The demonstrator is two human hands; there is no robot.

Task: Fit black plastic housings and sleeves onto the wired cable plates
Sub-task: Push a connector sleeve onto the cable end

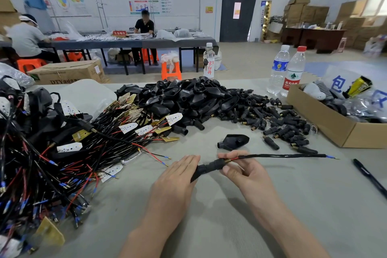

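Observation:
My left hand (180,176) holds a black housing (199,173) from the left, its fingers straight over it. A black sleeve (215,164) with a brass tip sits at the housing's neck. My right hand (236,170) pinches that sleeve and the black cable (282,155), which runs right to a blue-tipped end. One loose black housing (233,142) lies just beyond my hands. A pile of black housings (184,95) and a spread of black sleeves (278,119) lie further back. Wired plates (129,126) with red and black leads are heaped at the left.
An open cardboard box (326,119) stands at the right. Two water bottles (287,71) and a third bottle (209,63) stand at the table's far edge. A black pen (370,178) lies at the right. Other people sit at a far table (134,43).

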